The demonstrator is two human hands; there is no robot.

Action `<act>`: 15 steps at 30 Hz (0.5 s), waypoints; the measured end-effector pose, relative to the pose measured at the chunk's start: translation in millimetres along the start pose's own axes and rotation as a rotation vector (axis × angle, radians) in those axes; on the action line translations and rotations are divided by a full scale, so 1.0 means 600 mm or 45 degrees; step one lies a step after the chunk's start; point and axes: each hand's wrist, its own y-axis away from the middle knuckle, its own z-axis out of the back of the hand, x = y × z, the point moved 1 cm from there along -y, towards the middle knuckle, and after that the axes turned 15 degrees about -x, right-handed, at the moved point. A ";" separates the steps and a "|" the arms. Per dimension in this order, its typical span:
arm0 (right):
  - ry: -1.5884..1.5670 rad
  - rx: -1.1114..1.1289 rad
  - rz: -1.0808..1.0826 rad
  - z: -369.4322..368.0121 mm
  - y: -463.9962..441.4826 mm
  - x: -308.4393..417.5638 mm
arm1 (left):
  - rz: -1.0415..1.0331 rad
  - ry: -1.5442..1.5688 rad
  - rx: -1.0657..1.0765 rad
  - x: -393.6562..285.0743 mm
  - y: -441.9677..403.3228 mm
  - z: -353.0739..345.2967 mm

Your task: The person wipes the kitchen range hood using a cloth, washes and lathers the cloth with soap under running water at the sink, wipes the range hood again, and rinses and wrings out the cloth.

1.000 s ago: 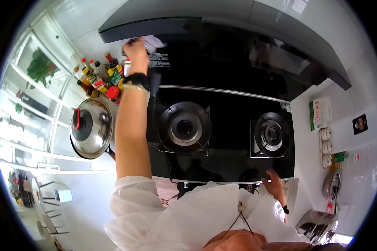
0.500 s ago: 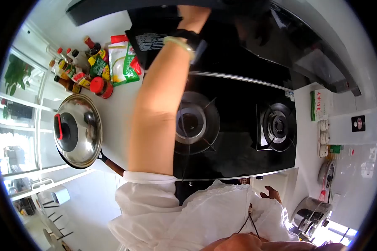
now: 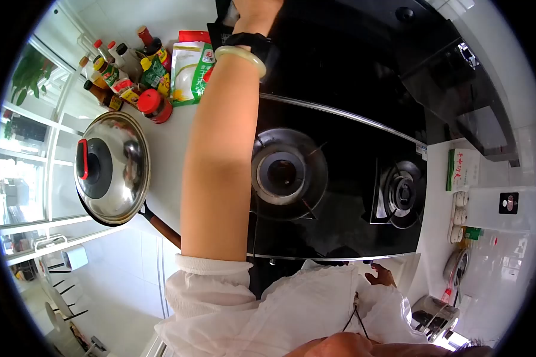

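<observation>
My left hand [image 3: 259,13] is stretched up to the black range hood above the stove, at the top edge of the head view. Its fingers are cut off or hidden, so what they touch does not show. A black watch [image 3: 250,43] and a pale bangle [image 3: 239,57] circle that wrist. Low on the right, my right hand [image 3: 382,275] hangs beside the stove's front edge, close to a knob [image 3: 368,262]; its fingers look apart and hold nothing visible. Between the hands lies the black gas stove [image 3: 339,232], with a large burner [image 3: 281,172] and a smaller one [image 3: 404,193].
A lidded pan [image 3: 114,172] rests on the left counter, its handle pointing toward my sleeve. Behind it stand several sauce bottles [image 3: 128,65], a red-capped jar [image 3: 155,107] and a white-green packet [image 3: 189,74]. A steel pot [image 3: 435,318] is at lower right.
The view has shifted, and the left wrist now sits nearer the top edge, farther left. My right hand stays near the stove front, slightly closer to the knob.
</observation>
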 end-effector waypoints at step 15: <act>0.028 0.203 -0.035 -0.037 -0.005 -0.071 | -0.090 0.400 -0.145 -0.167 0.086 -0.072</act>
